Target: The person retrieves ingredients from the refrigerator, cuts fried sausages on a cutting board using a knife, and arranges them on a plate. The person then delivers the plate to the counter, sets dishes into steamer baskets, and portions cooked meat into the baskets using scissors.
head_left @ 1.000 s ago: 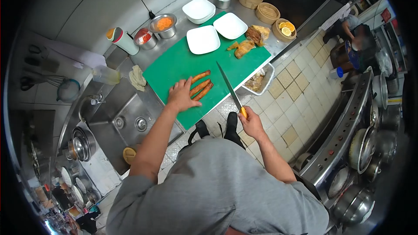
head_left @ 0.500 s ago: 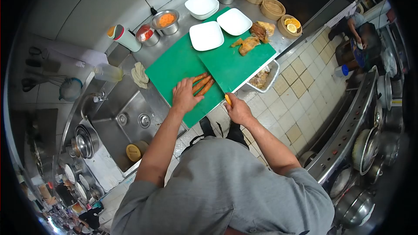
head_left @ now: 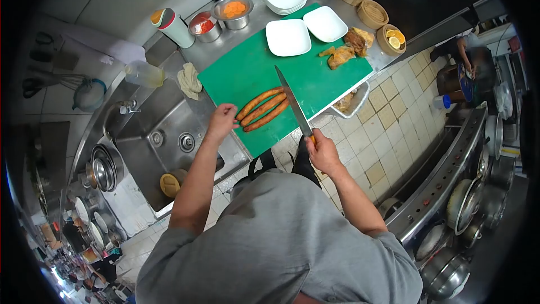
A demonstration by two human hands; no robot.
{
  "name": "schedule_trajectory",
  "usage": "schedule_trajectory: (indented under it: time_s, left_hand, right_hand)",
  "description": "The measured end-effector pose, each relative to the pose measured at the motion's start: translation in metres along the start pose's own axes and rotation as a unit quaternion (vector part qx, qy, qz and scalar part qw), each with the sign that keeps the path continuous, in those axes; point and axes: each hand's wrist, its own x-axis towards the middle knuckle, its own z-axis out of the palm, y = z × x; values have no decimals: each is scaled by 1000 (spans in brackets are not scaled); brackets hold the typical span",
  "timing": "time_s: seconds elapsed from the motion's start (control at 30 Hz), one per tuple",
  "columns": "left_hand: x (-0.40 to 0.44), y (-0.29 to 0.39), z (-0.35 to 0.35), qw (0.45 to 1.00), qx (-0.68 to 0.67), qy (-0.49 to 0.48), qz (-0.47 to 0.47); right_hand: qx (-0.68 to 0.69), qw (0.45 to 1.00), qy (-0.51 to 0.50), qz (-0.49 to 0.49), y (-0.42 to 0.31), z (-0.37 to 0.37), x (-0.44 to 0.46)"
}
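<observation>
Three long brown sausages (head_left: 263,109) lie side by side on the green cutting board (head_left: 230,73). At their left ends is my left hand (head_left: 223,121), its fingers loosely bent with no object in them; whether a fingertip touches a sausage I cannot tell. My right hand (head_left: 323,152), at the board's front edge, is closed around the yellow handle of a large knife (head_left: 293,100). The broad blade points away from me, beside the sausages' right ends. Two white square plates (head_left: 288,38) and pieces of browned cooked poultry (head_left: 340,56) rest farther back on the board.
To the left is a steel sink (head_left: 147,160), with a cloth (head_left: 189,80) at its corner. Bowls of sliced carrot (head_left: 234,9) and red pieces (head_left: 205,26) stand behind the board. A tub (head_left: 355,101) sits below its right edge. Another person (head_left: 466,50) is at the far right.
My left hand has come off the sausages toward their left ends. The knife's blade, barely visible before, now shows its broad side. The whole view has shifted slightly.
</observation>
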Motion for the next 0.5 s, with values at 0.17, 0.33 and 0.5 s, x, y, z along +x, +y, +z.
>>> schedule_trajectory:
  time_s: [0.17, 0.33, 0.5]
  left_hand:
    - [1, 1, 6, 1000, 2, -6, 7]
    - [31, -21, -14, 983, 144, 30, 109]
    - [36, 61, 3, 938, 168, 134, 271]
  right_hand:
    - [-33, 999, 2, -41, -33, 13, 7]
    - [-99, 994, -18, -52, -70, 25, 27]
    - [-139, 989, -46, -33, -80, 44, 50]
